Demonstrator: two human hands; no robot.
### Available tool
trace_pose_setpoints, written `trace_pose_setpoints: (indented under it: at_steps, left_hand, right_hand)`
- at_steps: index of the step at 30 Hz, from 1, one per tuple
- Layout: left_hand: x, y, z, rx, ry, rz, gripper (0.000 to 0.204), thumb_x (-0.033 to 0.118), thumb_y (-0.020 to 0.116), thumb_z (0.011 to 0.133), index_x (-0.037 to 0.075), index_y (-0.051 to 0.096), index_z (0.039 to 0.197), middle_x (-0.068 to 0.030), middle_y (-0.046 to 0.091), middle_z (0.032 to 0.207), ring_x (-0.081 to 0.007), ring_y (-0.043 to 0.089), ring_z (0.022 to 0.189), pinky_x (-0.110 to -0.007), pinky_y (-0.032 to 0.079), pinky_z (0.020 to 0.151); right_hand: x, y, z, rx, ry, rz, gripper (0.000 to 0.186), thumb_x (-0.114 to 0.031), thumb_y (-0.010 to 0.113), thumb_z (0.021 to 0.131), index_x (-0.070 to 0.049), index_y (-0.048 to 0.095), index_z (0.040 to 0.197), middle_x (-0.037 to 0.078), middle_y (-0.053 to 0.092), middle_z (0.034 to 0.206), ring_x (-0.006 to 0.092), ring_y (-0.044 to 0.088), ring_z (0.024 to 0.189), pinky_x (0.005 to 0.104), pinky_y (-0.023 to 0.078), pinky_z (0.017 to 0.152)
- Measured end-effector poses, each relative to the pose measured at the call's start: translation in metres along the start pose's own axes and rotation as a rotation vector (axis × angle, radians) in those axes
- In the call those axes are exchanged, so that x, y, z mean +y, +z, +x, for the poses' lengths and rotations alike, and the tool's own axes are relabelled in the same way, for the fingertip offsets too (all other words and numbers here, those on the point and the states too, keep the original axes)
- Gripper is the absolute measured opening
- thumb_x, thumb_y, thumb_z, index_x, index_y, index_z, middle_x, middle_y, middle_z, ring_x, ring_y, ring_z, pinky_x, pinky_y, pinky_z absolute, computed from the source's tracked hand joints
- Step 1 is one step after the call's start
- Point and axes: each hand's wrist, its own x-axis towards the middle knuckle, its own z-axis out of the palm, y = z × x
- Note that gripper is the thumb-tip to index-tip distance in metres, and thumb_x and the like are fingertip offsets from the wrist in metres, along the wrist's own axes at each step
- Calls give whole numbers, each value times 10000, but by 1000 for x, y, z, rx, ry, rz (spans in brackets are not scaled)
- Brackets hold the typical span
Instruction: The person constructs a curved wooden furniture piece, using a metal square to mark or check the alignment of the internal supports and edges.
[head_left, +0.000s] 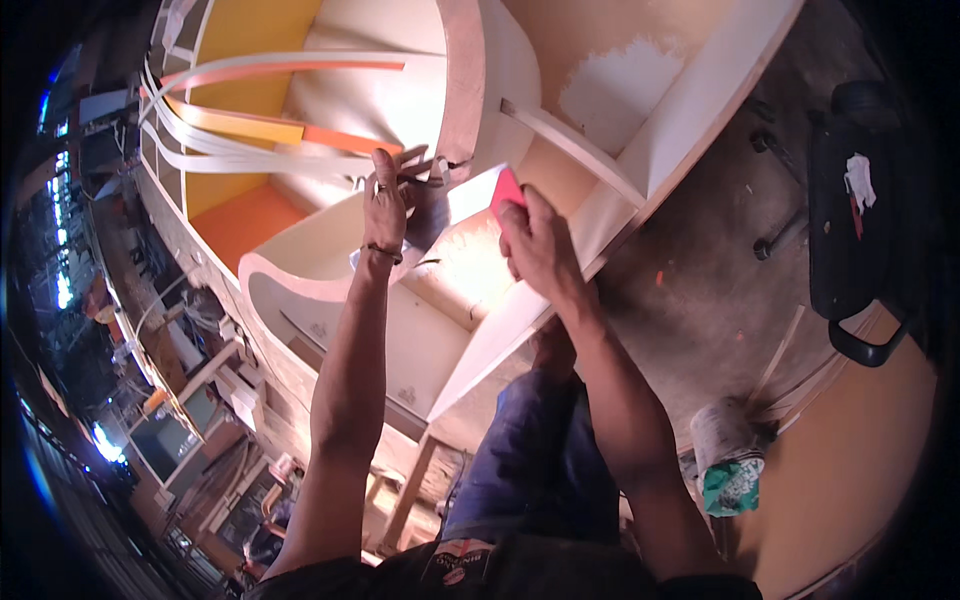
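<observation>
My left hand (390, 205) is raised beside the curved pale rim (462, 85) of a large white wooden piece with yellow and orange insides, its fingers spread near a small notch in that rim. Whether its fingertips touch the wood I cannot tell. My right hand (537, 245) grips a flat red piece (506, 188) over a lit, pale compartment (470, 280), right of my left hand. Bent strips (230, 110), white, orange and yellow, arch across the upper-left opening. A short white crossbar (570, 150) spans the compartment at the upper right.
A black padded chair (855, 255) lies at the right on the grey floor (670, 330). Below it are a curved tan board (840, 470) and a bundle with green printed wrapping (730, 485). A cluttered bench with timber (200, 370) runs along the left. My legs (520, 460) are beneath my arms.
</observation>
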Motion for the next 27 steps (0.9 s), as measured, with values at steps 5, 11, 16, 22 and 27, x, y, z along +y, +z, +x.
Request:
trace_pose_setpoints:
  at_steps: [5,11,16,22,27]
  left_hand:
    - [18,8,-9,-324,364,693,906,278,983,725,-8,534,1459,-87,709,983,-186,698,857,-356,565,790]
    - [9,14,-3,-230,235,677,857,253,953,752,-19,547,1456,-112,752,863,-236,751,795,-352,568,759]
    - [-4,7,1,-165,275,648,900,239,942,742,56,541,1527,-115,773,808,-236,769,762,-337,571,762]
    - [3,8,2,-218,214,577,902,205,938,745,75,533,1540,-95,783,841,-205,764,782,-342,573,771]
    - [16,11,4,-273,301,548,908,180,941,743,62,517,1537,-104,781,906,-199,764,840,-353,576,790]
  right_hand:
    - [-20,-13,11,51,35,56,295,-282,526,1070,-6,512,969,134,620,636,256,659,589,447,515,611]
    - [-16,-14,28,8,-5,-94,261,-248,514,1063,4,499,1001,264,643,737,480,681,726,527,506,665]
    - [-19,-17,35,-50,40,-126,246,-230,520,1061,5,483,999,312,648,797,526,673,796,549,504,673]
    - [-22,-18,35,-58,14,-134,242,-234,523,1064,1,491,1020,310,654,808,525,678,802,552,511,676]
    - [-18,-14,29,3,3,-90,246,-234,516,1072,1,505,1003,274,652,770,491,687,735,497,516,632]
